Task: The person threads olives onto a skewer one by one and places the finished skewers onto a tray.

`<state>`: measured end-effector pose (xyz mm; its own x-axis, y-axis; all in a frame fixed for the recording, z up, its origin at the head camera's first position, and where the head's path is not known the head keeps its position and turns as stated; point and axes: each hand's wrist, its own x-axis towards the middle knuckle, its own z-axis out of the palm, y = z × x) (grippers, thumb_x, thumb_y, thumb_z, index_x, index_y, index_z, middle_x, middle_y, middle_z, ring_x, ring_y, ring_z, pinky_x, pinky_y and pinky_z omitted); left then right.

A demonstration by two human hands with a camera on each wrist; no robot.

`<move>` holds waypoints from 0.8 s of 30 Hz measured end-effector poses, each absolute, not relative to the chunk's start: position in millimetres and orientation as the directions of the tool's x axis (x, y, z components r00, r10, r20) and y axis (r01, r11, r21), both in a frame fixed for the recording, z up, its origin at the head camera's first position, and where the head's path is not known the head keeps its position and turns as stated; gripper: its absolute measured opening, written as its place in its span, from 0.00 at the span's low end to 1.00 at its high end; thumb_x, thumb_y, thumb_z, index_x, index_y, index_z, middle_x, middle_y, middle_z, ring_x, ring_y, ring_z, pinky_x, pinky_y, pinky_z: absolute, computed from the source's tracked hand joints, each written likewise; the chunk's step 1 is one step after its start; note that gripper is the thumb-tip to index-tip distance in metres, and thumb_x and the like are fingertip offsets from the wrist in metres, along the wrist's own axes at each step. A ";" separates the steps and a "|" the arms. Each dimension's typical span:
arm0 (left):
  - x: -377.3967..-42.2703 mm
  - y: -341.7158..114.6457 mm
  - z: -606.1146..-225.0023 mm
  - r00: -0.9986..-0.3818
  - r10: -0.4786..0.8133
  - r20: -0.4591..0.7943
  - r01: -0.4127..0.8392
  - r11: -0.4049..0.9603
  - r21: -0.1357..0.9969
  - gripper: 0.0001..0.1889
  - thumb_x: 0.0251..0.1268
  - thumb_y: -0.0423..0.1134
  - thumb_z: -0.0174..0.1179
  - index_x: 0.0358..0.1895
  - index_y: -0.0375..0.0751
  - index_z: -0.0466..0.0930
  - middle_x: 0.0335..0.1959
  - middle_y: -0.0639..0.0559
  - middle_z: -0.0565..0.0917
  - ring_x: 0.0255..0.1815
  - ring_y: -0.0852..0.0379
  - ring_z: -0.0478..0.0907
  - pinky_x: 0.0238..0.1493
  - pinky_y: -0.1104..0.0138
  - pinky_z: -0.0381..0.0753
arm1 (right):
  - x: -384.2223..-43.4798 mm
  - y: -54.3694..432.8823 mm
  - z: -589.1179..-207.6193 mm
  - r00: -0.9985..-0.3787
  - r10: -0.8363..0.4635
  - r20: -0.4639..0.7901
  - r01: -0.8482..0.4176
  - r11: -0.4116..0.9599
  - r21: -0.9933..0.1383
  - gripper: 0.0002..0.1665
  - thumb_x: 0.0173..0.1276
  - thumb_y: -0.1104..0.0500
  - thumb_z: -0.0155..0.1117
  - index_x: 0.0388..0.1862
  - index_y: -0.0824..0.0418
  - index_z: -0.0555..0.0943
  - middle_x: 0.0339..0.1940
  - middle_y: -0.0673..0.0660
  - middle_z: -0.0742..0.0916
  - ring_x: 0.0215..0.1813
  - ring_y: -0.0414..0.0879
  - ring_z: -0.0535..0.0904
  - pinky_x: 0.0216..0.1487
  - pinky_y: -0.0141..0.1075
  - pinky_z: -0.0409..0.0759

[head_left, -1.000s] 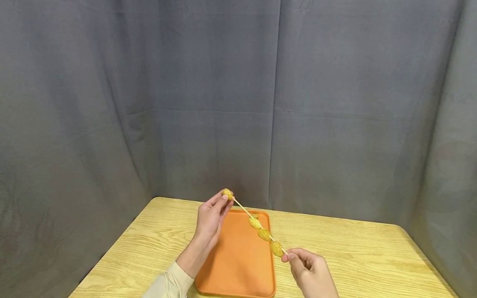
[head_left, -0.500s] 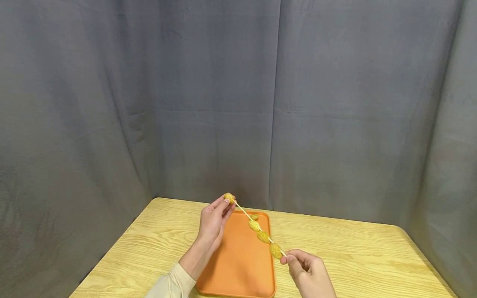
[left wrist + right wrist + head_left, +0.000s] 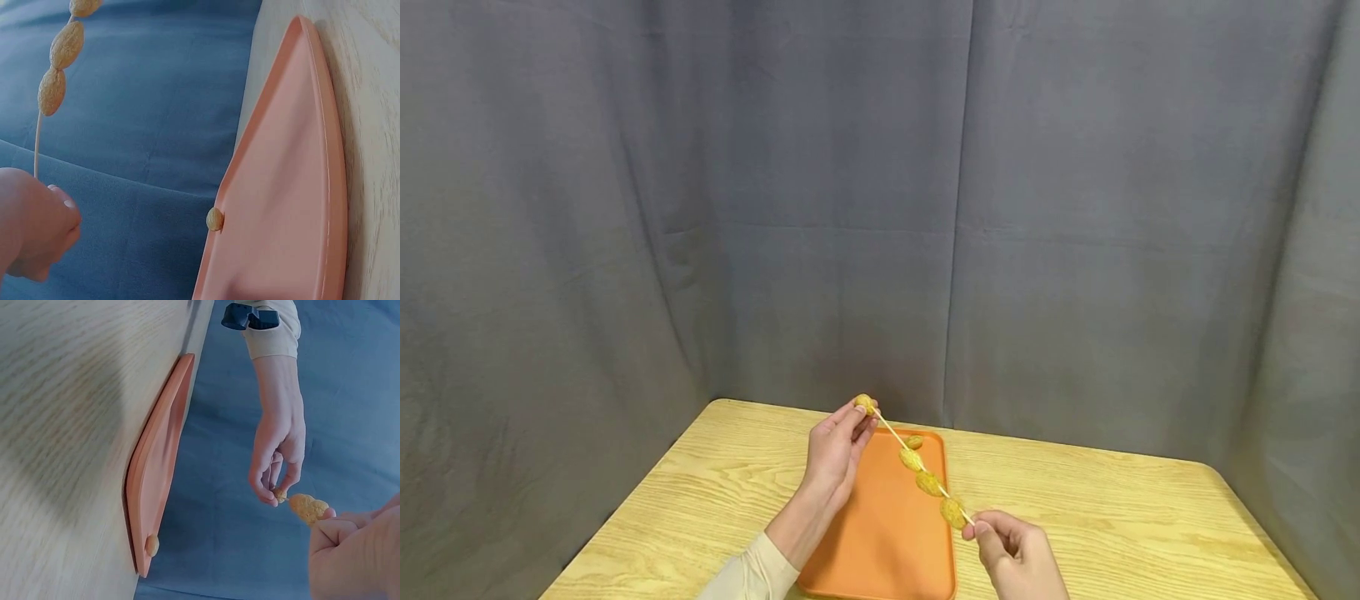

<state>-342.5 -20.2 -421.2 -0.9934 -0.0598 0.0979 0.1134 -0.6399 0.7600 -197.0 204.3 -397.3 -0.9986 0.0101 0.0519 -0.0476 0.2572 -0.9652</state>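
Note:
In the head view my left hand [image 3: 833, 454] pinches a small yellow-brown, wrinkled ball of food [image 3: 864, 404] between thumb and fingers. A thin wooden skewer [image 3: 891, 429] slants from that ball down to my right hand [image 3: 1018, 554], which pinches its lower end. Three similar oval food pieces [image 3: 929, 483] are threaded on the skewer, nearer the right hand. Whether the skewer's tip has pierced the ball is too small to tell. In the left wrist view, the left fingers hide the ball, while the threaded pieces [image 3: 67, 45] show above.
Below the hands lies an orange rectangular tray [image 3: 880, 533] on a wood-grain table [image 3: 1097, 517]. One loose oval piece [image 3: 914, 442] rests at the tray's far right corner. Grey curtains [image 3: 842, 208] hang behind and on both sides of the table.
Both hands, with the skewer and ball, have shifted slightly lower in the head view; the left also moved a little right. More of the loose piece on the tray shows now.

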 end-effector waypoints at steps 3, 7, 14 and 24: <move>-341.2 -18.6 -421.2 -0.994 -0.064 0.094 0.113 -0.642 0.758 0.16 0.76 0.28 0.55 0.59 0.20 0.75 0.53 0.36 0.82 0.53 0.50 0.80 0.63 0.61 0.77 | -197.1 203.1 -397.9 -0.999 0.008 0.040 -0.037 0.259 -0.965 0.10 0.76 0.65 0.57 0.39 0.70 0.84 0.15 0.51 0.70 0.16 0.39 0.59 0.17 0.27 0.56; -339.6 -15.6 -421.8 -0.994 -0.062 0.088 0.107 -0.637 0.763 0.16 0.75 0.27 0.54 0.60 0.20 0.75 0.54 0.34 0.81 0.52 0.51 0.81 0.63 0.62 0.78 | -197.5 200.5 -398.5 -1.000 0.002 0.020 -0.019 0.245 -0.969 0.11 0.74 0.67 0.54 0.39 0.72 0.83 0.14 0.51 0.69 0.16 0.38 0.58 0.17 0.26 0.56; -339.5 -12.0 -423.9 -0.993 -0.054 0.104 0.115 -0.620 0.776 0.16 0.75 0.28 0.55 0.59 0.20 0.76 0.53 0.36 0.82 0.55 0.48 0.81 0.62 0.62 0.78 | -197.6 199.2 -401.1 -1.000 0.014 0.028 -0.024 0.247 -0.969 0.11 0.74 0.67 0.54 0.39 0.72 0.83 0.15 0.50 0.69 0.16 0.38 0.59 0.17 0.26 0.55; -334.8 -8.2 -430.5 -0.994 -0.030 0.104 0.101 -0.599 0.795 0.15 0.76 0.29 0.56 0.58 0.21 0.78 0.53 0.38 0.82 0.55 0.48 0.80 0.63 0.62 0.78 | -199.6 196.5 -406.3 -0.999 0.028 0.040 -0.032 0.238 -0.971 0.10 0.75 0.69 0.55 0.38 0.72 0.83 0.14 0.51 0.69 0.15 0.39 0.58 0.17 0.27 0.55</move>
<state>-334.8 -8.2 -430.5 -0.9942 -0.0299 0.1036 0.1008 -0.5988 0.7945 -199.6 196.5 -406.3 -0.9988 0.0275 0.0397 -0.0320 0.2380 -0.9707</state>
